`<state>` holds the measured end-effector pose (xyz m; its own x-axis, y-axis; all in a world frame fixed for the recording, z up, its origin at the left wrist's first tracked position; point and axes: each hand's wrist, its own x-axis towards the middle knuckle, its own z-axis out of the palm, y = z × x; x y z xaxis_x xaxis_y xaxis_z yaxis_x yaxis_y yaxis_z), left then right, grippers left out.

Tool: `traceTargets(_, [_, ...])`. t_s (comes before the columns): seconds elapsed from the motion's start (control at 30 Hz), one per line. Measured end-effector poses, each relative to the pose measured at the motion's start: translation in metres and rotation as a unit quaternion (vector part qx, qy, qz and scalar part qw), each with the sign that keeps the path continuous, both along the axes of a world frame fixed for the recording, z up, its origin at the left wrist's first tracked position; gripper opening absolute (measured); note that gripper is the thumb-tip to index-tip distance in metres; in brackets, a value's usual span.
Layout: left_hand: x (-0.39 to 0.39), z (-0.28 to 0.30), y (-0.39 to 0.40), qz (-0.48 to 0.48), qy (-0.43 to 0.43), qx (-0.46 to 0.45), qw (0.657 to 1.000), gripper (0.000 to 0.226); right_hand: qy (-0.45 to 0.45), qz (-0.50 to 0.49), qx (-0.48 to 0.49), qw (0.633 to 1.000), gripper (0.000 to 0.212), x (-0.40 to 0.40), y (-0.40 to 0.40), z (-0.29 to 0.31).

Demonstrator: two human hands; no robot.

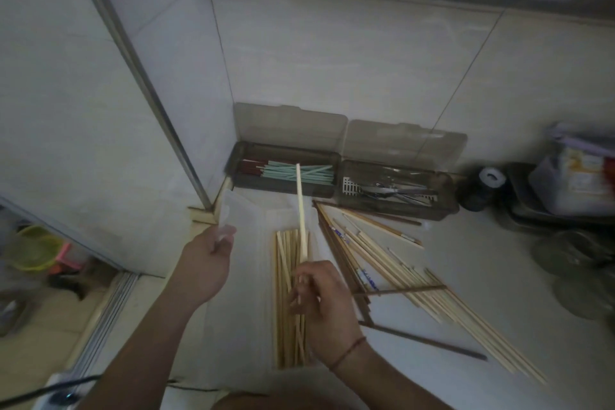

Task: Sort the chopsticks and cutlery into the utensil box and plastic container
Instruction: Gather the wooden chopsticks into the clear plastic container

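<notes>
Right hand (319,303) pinches 1 pale wooden chopstick (301,213), long axis running front to back, tip aimed at the countertop's back edge over the utensil box (283,190); left hand (206,263) grips the rim of the clear plastic container (239,210). That container holds a bundle of pale chopsticks (288,303) lying the same way; the box holds teal and dark red sticks, and the second box (396,200) beside it holds metal cutlery.

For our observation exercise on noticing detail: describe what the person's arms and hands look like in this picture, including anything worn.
Both forearms are bare, with no sleeves or gloves in view. The right hand has a thin reddish-brown cord bracelet around its wrist. The left hand and its wrist show no jewellery or watch. No rings are visible on either hand, though the picture is dim.
</notes>
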<state>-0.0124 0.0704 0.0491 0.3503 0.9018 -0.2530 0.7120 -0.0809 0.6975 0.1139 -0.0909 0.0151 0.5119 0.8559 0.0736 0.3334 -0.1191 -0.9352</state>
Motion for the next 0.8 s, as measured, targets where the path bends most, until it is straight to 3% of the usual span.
traceTargets(0.13, [0.000, 0.001, 0.000, -0.002, 0.007, 0.006, 1.000, 0.029, -0.108, 0.083, -0.107, 0.985, 0.044, -0.001, 0.011, -0.018])
traceTargets(0.23, [-0.002, 0.000, 0.000, -0.001, 0.011, 0.005, 1.000, 0.029, -0.178, 0.171, -0.217, 0.944, 0.048, 0.000, 0.015, -0.024])
traceTargets(0.43, [-0.001, 0.002, 0.000, 0.001, 0.008, 0.006, 1.000, 0.028, -0.270, 0.251, -0.345, 0.863, 0.039, -0.006, 0.021, -0.034])
traceTargets(0.57, [0.000, 0.003, -0.001, 0.003, 0.009, 0.007, 1.000, 0.030, -0.305, 0.287, -0.374, 0.827, 0.055, -0.007, 0.022, -0.034])
traceTargets(0.67, [0.000, 0.005, -0.003, 0.003, 0.011, 0.008, 1.000, 0.030, -0.299, 0.288, -0.330, 0.848, 0.046, -0.004, 0.017, -0.028])
traceTargets(0.73, [0.000, 0.005, -0.003, 0.001, 0.013, 0.008, 1.000, 0.030, -0.258, 0.246, -0.217, 0.909, 0.036, 0.005, 0.010, -0.020])
traceTargets(0.8, [0.000, 0.006, -0.004, 0.002, 0.011, 0.006, 1.000, 0.030, -0.281, 0.129, -0.088, 0.947, 0.029, 0.028, -0.002, -0.017])
